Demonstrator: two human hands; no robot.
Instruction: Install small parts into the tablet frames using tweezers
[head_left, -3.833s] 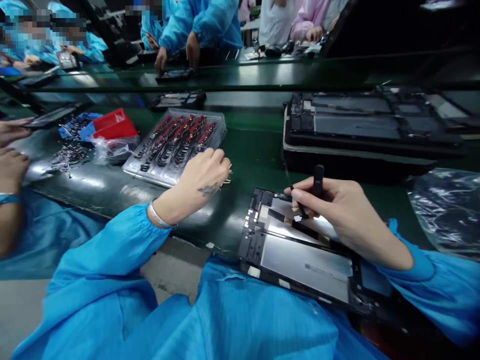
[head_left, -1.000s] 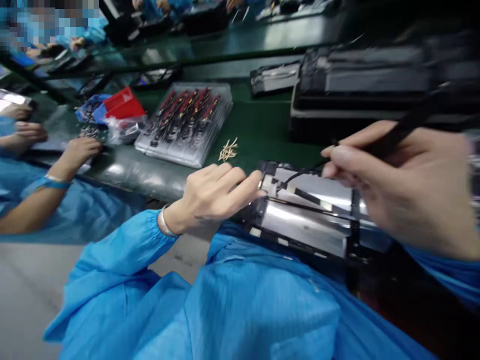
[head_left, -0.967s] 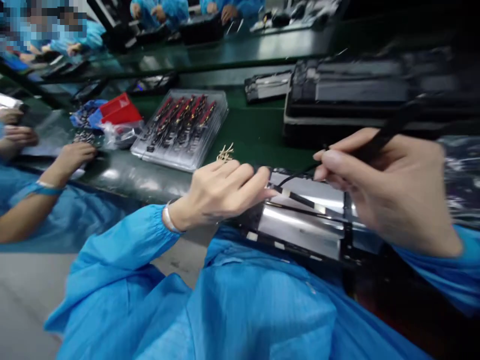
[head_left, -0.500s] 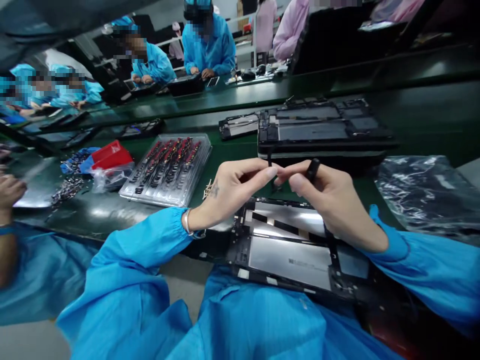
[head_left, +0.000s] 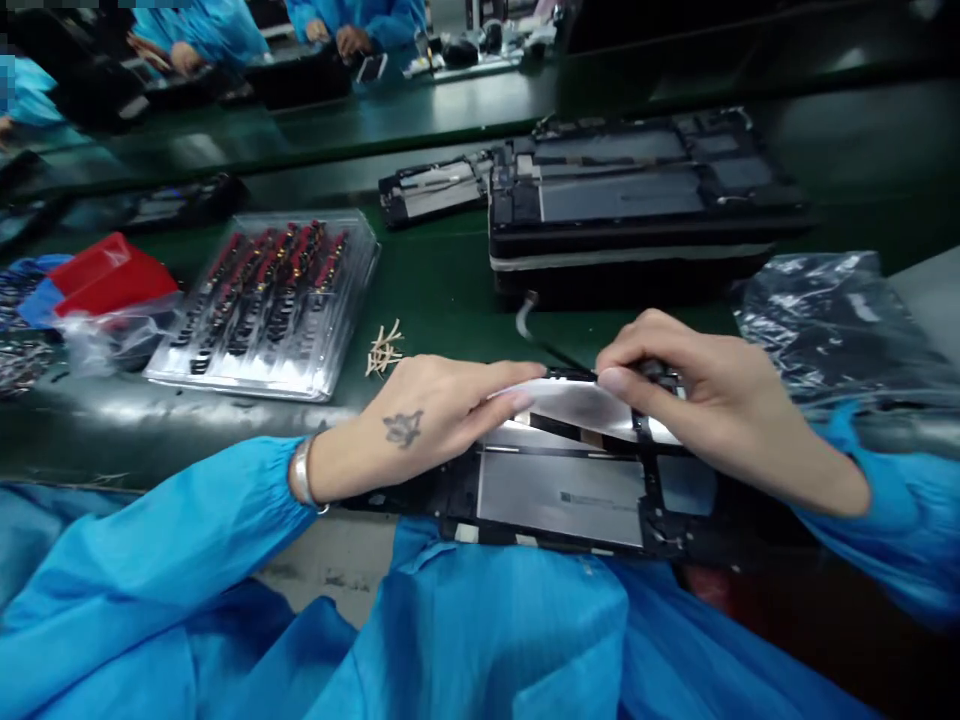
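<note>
An opened tablet [head_left: 559, 500], with silver battery cells inside its black frame, lies at the near edge of the bench, above my lap. My left hand [head_left: 442, 405] is closed at its far left edge, thumb and forefinger pinching the rim. In a pinch of thumb and forefinger, my right hand [head_left: 675, 385] holds a thin black strip [head_left: 562, 355] above the far edge. The strip's free end curls up, pale and shiny. My right palm and other fingers hide part of the tablet's right side.
A clear tray [head_left: 315, 380] of small red and black boards stands left, beside pale short sticks [head_left: 384, 350]. Further left are a red bin [head_left: 112, 270] and clear plastic. Stacked tablet bodies [head_left: 630, 230] stand behind; a plastic bag [head_left: 832, 320] lies right. Co-workers sit across the bench.
My hands have moved apart. My left hand has come down to the tablet's rim; my right hand keeps the black strip, now slanting left. The view has tilted down and shifted right.
</note>
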